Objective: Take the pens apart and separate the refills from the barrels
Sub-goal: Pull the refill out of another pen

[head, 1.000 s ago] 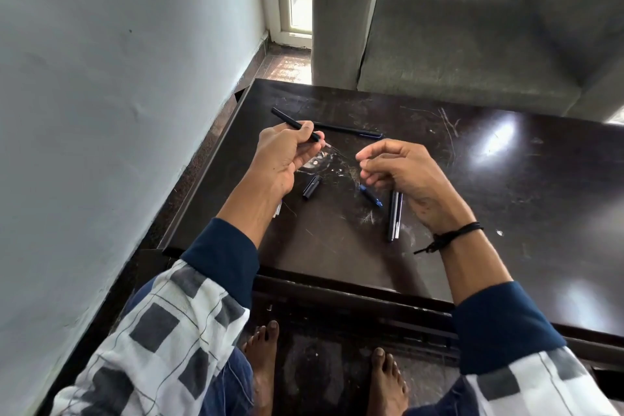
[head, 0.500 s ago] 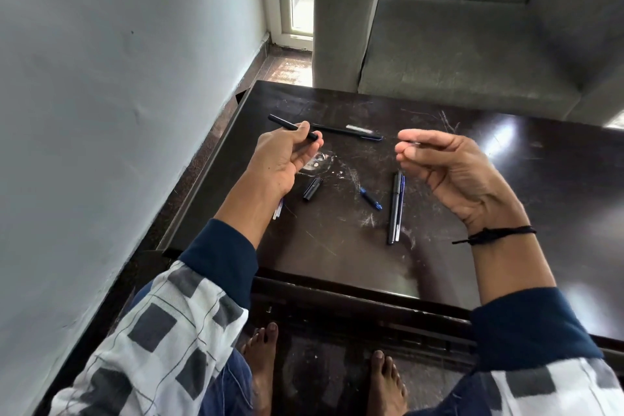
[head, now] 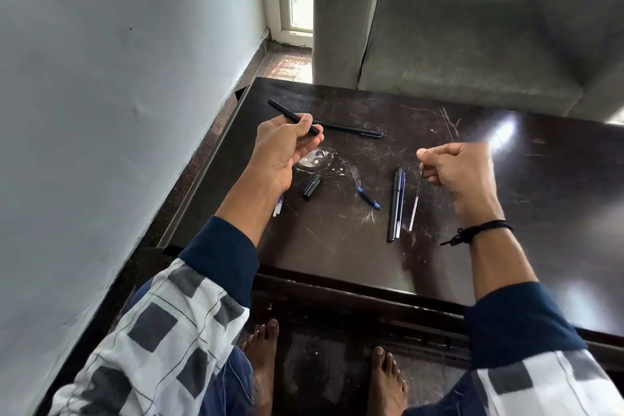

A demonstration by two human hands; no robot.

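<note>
My left hand (head: 285, 150) is shut on a black pen barrel (head: 287, 114) that sticks out up and to the left. My right hand (head: 456, 172) pinches the top of a thin refill (head: 415, 204), which hangs down toward the table beside a dark barrel and a blue refill (head: 395, 204) lying side by side. A black cap (head: 312, 186) and a small blue tip piece (head: 368, 198) lie between my hands. A whole dark pen (head: 351, 129) lies farther back. More refills (head: 278, 208) peek out under my left wrist.
The dark scratched table (head: 506, 213) has its left edge close to a white wall (head: 101, 111). A grey sofa (head: 472, 44) stands right behind the table. My bare feet (head: 263, 348) are on the floor under the front edge.
My right hand pulled the refill out of the barrel, swung right, and now lowers it next to the parts on the table. My left hand kept the barrel and barely moved.
</note>
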